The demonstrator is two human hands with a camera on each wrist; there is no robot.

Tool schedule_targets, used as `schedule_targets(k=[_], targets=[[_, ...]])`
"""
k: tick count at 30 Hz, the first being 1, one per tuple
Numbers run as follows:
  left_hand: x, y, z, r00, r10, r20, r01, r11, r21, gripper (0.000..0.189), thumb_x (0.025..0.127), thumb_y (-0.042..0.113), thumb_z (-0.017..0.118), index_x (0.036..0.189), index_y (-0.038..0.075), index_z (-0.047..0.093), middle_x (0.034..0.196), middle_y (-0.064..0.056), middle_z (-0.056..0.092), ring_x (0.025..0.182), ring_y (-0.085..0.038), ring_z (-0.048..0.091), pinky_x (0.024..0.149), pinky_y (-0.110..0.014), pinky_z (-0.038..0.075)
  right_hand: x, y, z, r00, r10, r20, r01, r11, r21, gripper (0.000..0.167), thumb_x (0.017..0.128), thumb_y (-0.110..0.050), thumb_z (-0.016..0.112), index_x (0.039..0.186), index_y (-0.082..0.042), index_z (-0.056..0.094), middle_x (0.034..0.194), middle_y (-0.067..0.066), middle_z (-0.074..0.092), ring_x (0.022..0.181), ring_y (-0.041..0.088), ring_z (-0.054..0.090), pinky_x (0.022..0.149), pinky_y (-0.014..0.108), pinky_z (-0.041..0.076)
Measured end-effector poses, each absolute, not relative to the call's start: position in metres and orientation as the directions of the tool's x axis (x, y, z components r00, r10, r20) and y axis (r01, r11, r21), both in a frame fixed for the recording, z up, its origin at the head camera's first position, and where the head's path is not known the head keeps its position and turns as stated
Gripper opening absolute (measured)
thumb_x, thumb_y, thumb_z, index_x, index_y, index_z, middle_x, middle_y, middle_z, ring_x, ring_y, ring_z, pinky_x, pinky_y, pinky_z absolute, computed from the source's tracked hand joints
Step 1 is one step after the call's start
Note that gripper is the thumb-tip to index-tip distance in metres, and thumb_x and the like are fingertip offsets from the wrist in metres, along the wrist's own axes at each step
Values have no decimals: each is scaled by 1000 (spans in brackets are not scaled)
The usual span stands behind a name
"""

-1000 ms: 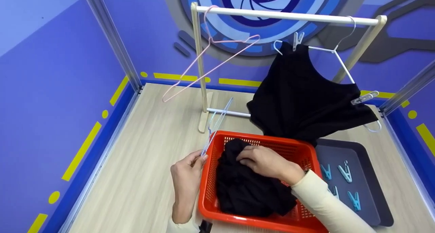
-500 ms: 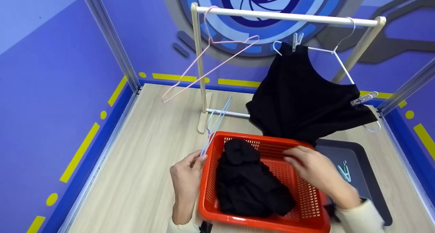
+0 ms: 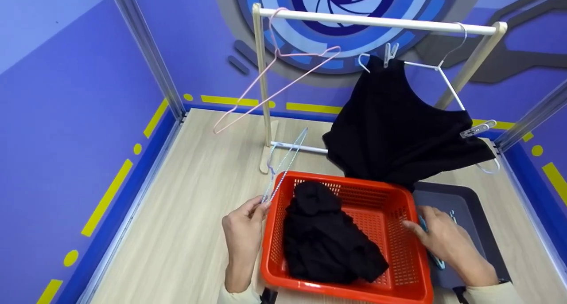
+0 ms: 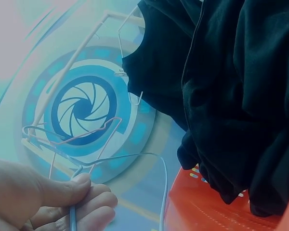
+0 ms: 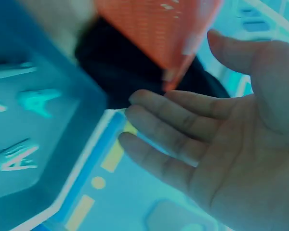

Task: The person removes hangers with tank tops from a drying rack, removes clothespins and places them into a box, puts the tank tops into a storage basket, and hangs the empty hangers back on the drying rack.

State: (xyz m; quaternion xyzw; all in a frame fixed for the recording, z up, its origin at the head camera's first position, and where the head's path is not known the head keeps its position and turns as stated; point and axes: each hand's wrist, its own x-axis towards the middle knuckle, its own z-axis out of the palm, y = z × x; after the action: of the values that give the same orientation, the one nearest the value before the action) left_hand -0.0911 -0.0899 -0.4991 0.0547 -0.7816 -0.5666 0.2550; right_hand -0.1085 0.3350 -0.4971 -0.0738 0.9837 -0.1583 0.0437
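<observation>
My left hand (image 3: 243, 233) pinches a light blue wire hanger (image 4: 127, 155) between thumb and fingers, beside the basket's left edge. The hanger stands slanted away from me, its hook to the left. Just across the basket's right rim is my right hand (image 3: 452, 237), over the grey tray (image 3: 443, 193). Its fingers (image 5: 159, 130) are extended with the thumb held apart, and the palm holds nothing. Inside the red basket (image 3: 345, 178), a bunched black garment (image 3: 328, 237) lies toward the left. Blue clothespins (image 5: 38, 100) lie in the tray, partly hidden by the right hand in the head view.
Behind the basket stands a drying rack (image 3: 376, 20). A pink hanger (image 3: 305, 78) hangs bare at its left. At the right, a black top (image 3: 394, 122) hangs on a white hanger (image 3: 451, 89), held by clear clothespins (image 3: 478, 129). Panel walls (image 3: 88, 95) enclose the table.
My right hand let go of the black garment and moved right, out of the basket and over the tray. The left hand stays in place; its hanger has turned slightly.
</observation>
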Motion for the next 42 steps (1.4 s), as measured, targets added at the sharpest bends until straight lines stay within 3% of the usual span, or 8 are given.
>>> schedule_targets(k=[2,6,10,18,28,42], targets=[[-92,-89,-498,-868,-372,329,203,340,918,13,87,-3,85,100,-1,84,84,-8,80,70,-17,76,63,-22,61,-107,339,-505,-985,-142,-93,-105,940,-325,67,107,-47,62,128,16,57,103,29,65,93,47,66,76,63,56],[-94,-86,-496,-873,-368,320,200,328,923,13,88,-4,84,101,-1,84,86,-8,80,72,-17,77,64,-23,61,-104,340,-518,-990,-137,23,-137,938,-319,44,109,-36,62,108,9,60,84,11,56,74,30,59,63,51,51],[-96,-84,-493,-873,-370,318,198,327,924,14,88,-4,84,101,1,84,87,-7,80,73,-15,77,64,-23,61,-103,341,-530,-965,-152,212,-204,946,-250,26,105,-21,65,94,2,56,80,9,52,71,31,54,60,49,48],[-107,-88,-479,-860,-358,363,243,339,909,13,89,-1,84,102,1,84,86,-5,80,73,-15,76,63,-21,60,-104,343,-539,-914,-179,363,-254,952,-169,23,99,-18,67,90,0,56,78,8,50,70,31,48,63,48,42],[-137,-98,-438,-822,-317,473,276,505,818,14,88,5,87,102,4,85,84,-5,80,71,-14,75,59,-24,56,-103,339,-542,-912,-164,377,-249,950,-188,23,99,-18,66,90,1,56,78,10,51,72,33,48,65,50,42],[-186,-98,-374,-804,-255,537,342,540,769,12,92,4,84,102,-1,84,84,-10,79,72,-20,75,64,-33,59,-101,332,-543,-958,-89,271,-168,944,-283,25,106,-21,60,102,4,62,89,12,57,82,33,52,73,52,45]])
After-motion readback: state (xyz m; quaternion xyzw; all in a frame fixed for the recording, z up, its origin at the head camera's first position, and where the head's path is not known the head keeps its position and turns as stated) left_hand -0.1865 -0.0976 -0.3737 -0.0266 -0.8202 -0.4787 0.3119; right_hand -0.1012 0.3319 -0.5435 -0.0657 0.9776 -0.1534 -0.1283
